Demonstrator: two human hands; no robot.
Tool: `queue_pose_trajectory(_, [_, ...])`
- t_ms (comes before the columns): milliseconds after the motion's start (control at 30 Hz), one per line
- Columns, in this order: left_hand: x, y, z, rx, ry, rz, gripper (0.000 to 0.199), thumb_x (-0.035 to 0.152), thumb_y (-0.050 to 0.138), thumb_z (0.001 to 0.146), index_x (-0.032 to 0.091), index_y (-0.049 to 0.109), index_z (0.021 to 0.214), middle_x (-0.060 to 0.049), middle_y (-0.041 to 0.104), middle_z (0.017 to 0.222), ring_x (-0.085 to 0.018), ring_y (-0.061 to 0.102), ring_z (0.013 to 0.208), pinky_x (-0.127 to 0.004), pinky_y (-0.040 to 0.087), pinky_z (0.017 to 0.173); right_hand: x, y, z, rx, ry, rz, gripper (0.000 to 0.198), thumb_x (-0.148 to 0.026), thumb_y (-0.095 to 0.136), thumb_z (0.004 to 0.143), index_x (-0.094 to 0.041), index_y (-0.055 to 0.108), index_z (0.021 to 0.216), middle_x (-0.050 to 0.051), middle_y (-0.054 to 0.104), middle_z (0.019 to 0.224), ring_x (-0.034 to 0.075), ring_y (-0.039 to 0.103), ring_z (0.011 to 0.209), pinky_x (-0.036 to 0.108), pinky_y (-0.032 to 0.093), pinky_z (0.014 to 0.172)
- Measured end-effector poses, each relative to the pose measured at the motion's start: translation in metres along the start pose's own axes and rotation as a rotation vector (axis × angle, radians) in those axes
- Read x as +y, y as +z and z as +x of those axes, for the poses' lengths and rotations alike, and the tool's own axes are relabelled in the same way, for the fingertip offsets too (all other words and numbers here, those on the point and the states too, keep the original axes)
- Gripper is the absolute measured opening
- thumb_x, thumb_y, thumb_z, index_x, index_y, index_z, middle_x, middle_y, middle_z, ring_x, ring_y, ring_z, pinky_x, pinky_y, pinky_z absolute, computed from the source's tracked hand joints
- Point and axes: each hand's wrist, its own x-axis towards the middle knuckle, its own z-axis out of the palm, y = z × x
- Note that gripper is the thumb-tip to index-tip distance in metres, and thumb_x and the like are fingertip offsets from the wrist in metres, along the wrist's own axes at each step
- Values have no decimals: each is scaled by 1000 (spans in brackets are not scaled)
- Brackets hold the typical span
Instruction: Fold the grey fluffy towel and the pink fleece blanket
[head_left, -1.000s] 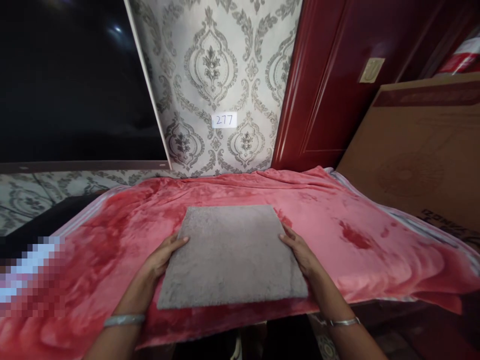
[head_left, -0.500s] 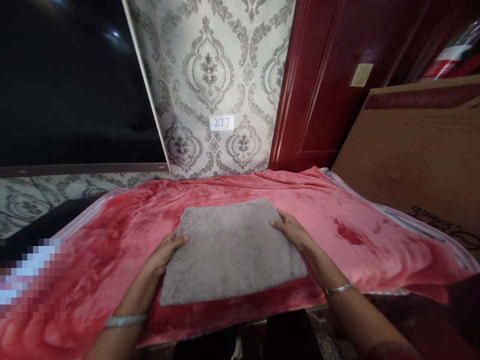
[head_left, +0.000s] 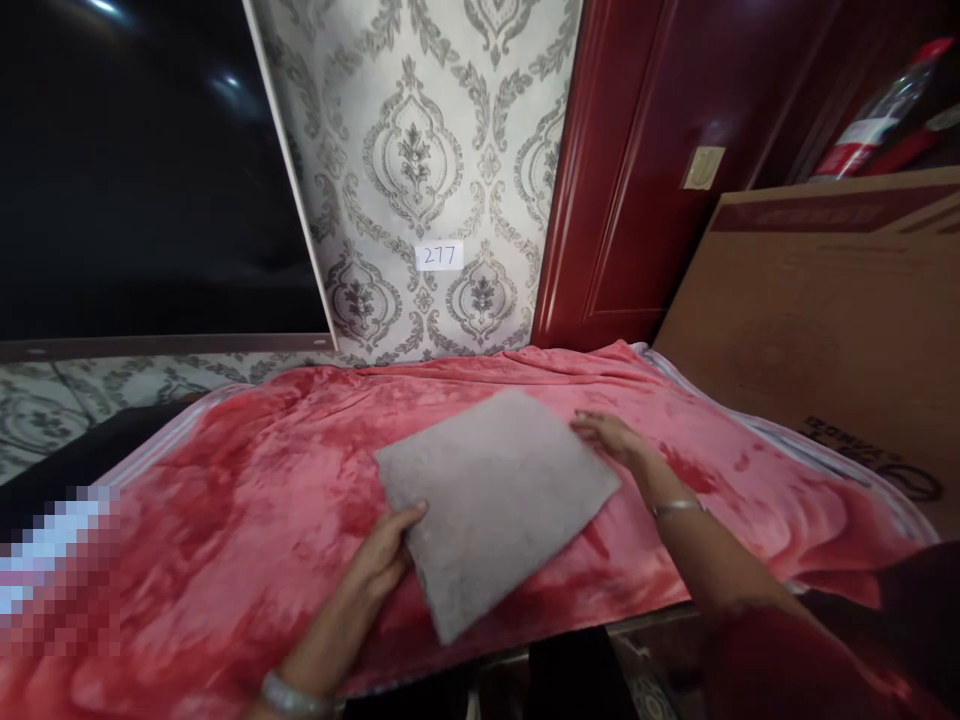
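A flat, grey rectangular mat with a fuzzy-looking surface is held at an angle over the pink and red blanket. My left hand grips its left edge, thumb on top and the other fingers hidden underneath. At the upper right edge is my right hand, fingers stretched out and pointing left. It looks just off the mat, though whether a fingertip touches the edge is hard to see. Each wrist wears a bracelet.
A dark television screen stands at the left. Behind the blanket rises patterned wallpaper with a paper label reading 277. On the right are a dark red door panel and a large cardboard box, with a plastic bottle above it.
The mat has turned counterclockwise, its right side swinging away from me. My left hand has moved right with it, while my right hand has let go of the right edge.
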Motion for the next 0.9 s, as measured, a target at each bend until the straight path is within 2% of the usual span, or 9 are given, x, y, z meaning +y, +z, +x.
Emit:
queue_pose_trajectory(67, [-15,-7,5,-27,-7,-12,37,21,88,59,13,71,92,-10,79,92,-27,76,87,-34,62,79,36,-9,-13,80,15,29,30,-38,71,70,-17,69,92,18,75,97,32,72,99,54,56,92])
queue_pose_trajectory(167, [-18,-11,6,-20,0,-24,35,18,86,61,13,72,92,-9,79,93,-27,76,86,-34,62,78,74,-23,-41,217,-42,153,30,-45,70,68,-23,66,89,13,74,98,29,71,102,50,55,97])
queue_pose_trajectory(267, [-10,-4,4,35,-30,-67,28,14,81,65,13,71,91,-9,79,88,-28,76,87,-35,62,80,98,-29,-78,342,-106,362,31,-46,75,65,-25,69,88,9,73,96,26,71,98,47,56,98])
queue_pose_trajectory(367, [-3,11,-1,102,-20,-117,29,10,78,67,12,70,95,-9,79,90,-27,76,88,-35,62,83,111,-20,-126,403,-79,523,30,-41,83,63,-26,71,86,5,73,94,23,71,93,45,56,99])
queue_pose_trajectory(467, [3,31,-12,130,29,-157,30,7,75,68,12,70,97,-9,79,92,-25,76,86,-34,62,83,109,4,-174,269,64,672,41,-47,87,63,-21,73,91,7,75,93,25,72,91,48,56,96])
queue_pose_trajectory(567, [3,50,-27,145,51,-214,30,7,73,69,11,70,98,-10,78,91,-27,76,88,-37,62,84,93,37,-204,-100,290,783,54,-57,86,66,-16,73,99,15,76,99,29,73,94,48,55,94])
queue_pose_trajectory(633, [-3,56,-38,141,78,-254,34,9,75,68,12,70,101,-10,78,95,-29,75,95,-37,62,86,81,58,-212,-271,360,868,58,-61,84,69,-16,72,104,15,76,107,30,71,102,48,52,97])
queue_pose_trajectory(733, [-26,50,-50,86,92,-259,45,18,84,65,13,70,108,-12,78,103,-32,72,105,-38,61,88,68,82,-211,-207,385,1021,60,-62,85,66,-20,71,107,11,76,110,30,68,111,49,50,101])
queue_pose_trajectory(900, [-63,4,-48,59,-26,-179,55,25,88,61,16,69,113,-13,77,104,-34,73,103,-40,61,85,70,98,-205,17,544,1025,51,-37,94,52,-15,74,93,10,78,92,34,69,107,48,51,100])
